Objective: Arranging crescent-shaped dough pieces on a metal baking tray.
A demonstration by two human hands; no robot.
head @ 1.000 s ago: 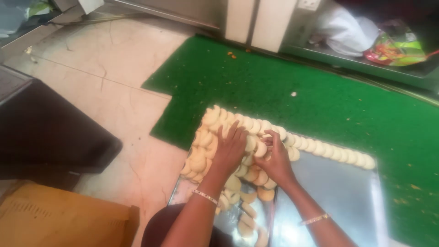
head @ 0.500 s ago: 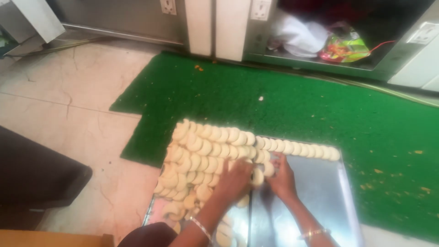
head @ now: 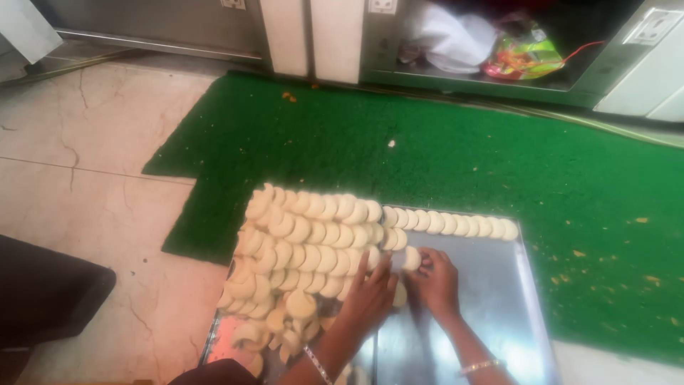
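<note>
The dough discs (head: 313, 235) are pale cream, laid in overlapping rows like scales. The tray (head: 499, 314) beneath is shiny silver, mirroring pale light. The mat (head: 463, 142) is bright grass green, flecked with small orange and white crumbs. The floor (head: 92, 171) is off-white marble with thin dark cracks. A bag (head: 520, 57) on the shelf shows green, yellow and pink.

We are seeing a tray (head: 499, 314) lying on a mat (head: 463, 157), with rows of dough discs (head: 313, 235) overlapping across its left part and a single row (head: 449, 223) running right along its far edge. Our left hand (head: 370, 299) and right hand (head: 434, 281) are resting side by side near the tray's middle, just near of the discs. A shelf (head: 499, 78) is sitting beyond the mat, holding bags (head: 520, 57).
</note>
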